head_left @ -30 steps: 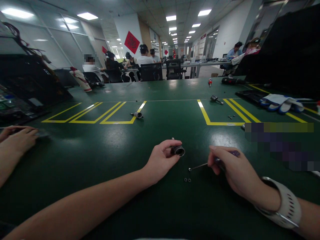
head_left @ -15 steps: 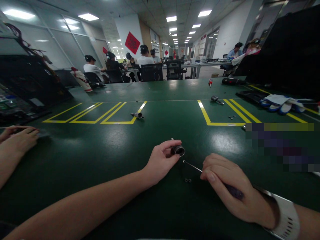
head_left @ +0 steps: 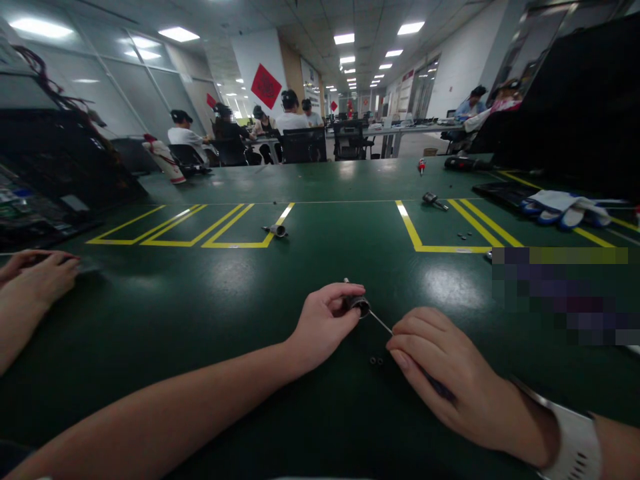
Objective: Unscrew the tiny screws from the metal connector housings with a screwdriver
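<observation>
My left hand (head_left: 327,320) is closed on a small hollow metal cylinder (head_left: 360,304) with a thin shaft at its far end. The cylinder's open mouth faces right and toward me. In my right hand (head_left: 445,373) is a screwdriver (head_left: 381,322) with a thin shaft and a dark handle mostly covered by the fingers. Its tip reaches into the cylinder's mouth, where I cannot see the end. Two small dark rings (head_left: 376,361) lie on the green table just below, between my hands.
A similar metal part (head_left: 277,231) lies by the left yellow tape, another (head_left: 434,201) at the back right. Several small pieces (head_left: 464,235) lie within the right tape. Gloves (head_left: 565,208) and a power tool (head_left: 467,164) are farther right. Another person's hands (head_left: 43,283) are at left.
My right hand has moved left and slightly up, bringing the screwdriver's tip from just outside the cylinder into its mouth. A small ring-like piece seen at the tip earlier is now hidden.
</observation>
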### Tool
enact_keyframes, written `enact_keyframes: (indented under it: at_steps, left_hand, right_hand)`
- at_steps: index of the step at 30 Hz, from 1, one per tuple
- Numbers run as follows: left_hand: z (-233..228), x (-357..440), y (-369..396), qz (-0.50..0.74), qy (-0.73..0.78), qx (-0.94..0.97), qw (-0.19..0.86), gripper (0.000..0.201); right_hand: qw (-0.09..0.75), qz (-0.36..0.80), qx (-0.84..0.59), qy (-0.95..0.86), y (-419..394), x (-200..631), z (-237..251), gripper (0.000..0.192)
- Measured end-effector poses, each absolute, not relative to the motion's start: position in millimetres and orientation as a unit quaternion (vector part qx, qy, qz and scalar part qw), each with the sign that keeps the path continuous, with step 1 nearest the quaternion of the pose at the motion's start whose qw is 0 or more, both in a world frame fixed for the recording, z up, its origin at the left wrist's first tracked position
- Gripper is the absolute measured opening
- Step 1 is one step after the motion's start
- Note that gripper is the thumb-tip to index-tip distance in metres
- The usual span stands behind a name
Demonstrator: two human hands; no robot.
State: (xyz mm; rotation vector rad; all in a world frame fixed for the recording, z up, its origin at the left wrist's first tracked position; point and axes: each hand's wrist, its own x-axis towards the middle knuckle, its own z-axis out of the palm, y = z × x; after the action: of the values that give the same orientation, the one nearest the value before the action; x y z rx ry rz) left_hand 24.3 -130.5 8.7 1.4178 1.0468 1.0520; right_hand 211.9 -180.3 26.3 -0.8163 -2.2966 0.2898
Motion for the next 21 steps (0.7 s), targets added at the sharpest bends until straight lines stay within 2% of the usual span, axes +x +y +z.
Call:
enact_keyframes:
  at_steps: [8, 21]
  left_hand:
    - [5.1, 24.6, -128.5, 0.439, 0.448, 0.593, 0.505, 0.026]
    - [7.0, 26.8, -127.8, 0.448, 0.45, 0.59, 0.499, 0.025]
  right_hand:
    - [0.32, 0.084, -0.3, -0.895, -182.6, 210.1, 25.1, 0.012]
    - [0.303, -0.033, -0.28, -0.91, -184.9, 204.2, 28.3, 0.019]
